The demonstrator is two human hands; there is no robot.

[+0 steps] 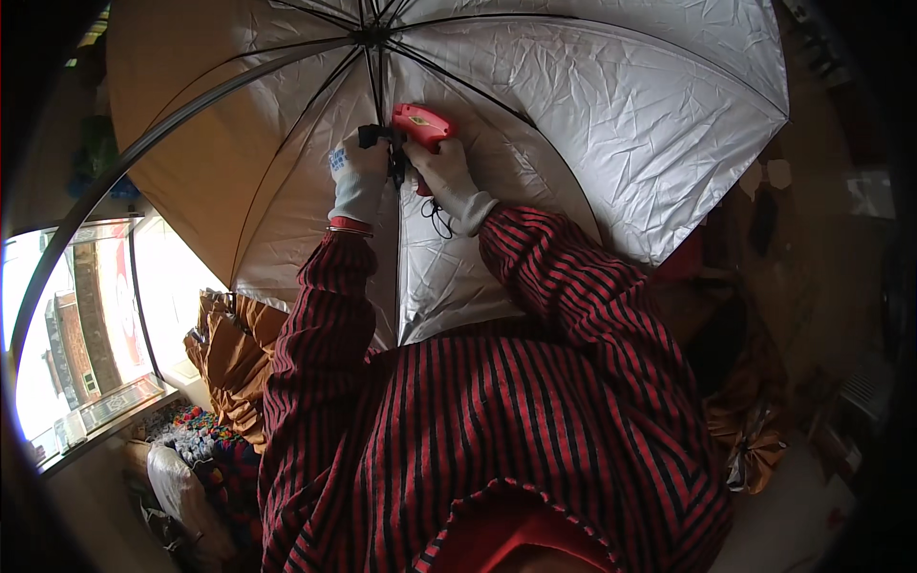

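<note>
An open umbrella (611, 134) with a wrinkled silver lining and black ribs spreads in front of me, its inside facing me. My left hand (358, 172), in a whitish work glove with blue print, is closed around a black part (371, 136) at the umbrella's shaft. Close beside it, my right hand (447, 181), also gloved, grips a red plastic hand tool (423, 124) with a small yellowish label. The tool's front end reaches the black shaft, and its exact kind cannot be made out. A thin black cord (438, 220) dangles below my right hand.
A bright window (91, 325) stands at the left. Brown folded umbrellas or cloth (234, 358) and a multicoloured knitted heap (205, 439) lie below it. Another brown folded bundle (755, 444) is at the lower right. The open canopy fills most of the space ahead.
</note>
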